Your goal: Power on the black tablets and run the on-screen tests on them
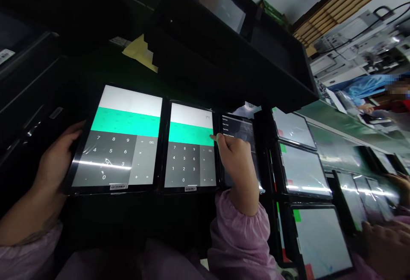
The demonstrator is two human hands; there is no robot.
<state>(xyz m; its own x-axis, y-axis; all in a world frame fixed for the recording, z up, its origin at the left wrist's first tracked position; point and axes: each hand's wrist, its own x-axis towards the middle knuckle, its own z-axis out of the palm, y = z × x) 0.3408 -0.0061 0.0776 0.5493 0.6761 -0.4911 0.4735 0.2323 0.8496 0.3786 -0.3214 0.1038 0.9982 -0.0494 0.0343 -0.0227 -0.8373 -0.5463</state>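
Observation:
My left hand point(56, 160) grips the left edge of a tablet point(105, 160), whose fingers are partly hidden behind it. That tablet shows a calculator with a white band, a green band and grey keys. Beside it on the right lies a second tablet point(184, 164) with the same calculator and a short mark in its white band. My right hand point(235, 152) is closed except for its index finger, which points at the right edge of the second tablet's green band and appears to touch the screen. Under that hand is a third, darker tablet point(235, 124) showing a text list, partly covered.
Several white-screened tablets point(306, 169) with green and red corners stand in a column to the right. A black tray point(243, 53) overhangs at the back, near a yellow paper piece point(141, 53). Another person's hand point(384, 246) is at the far right. Dark stacked items lie left.

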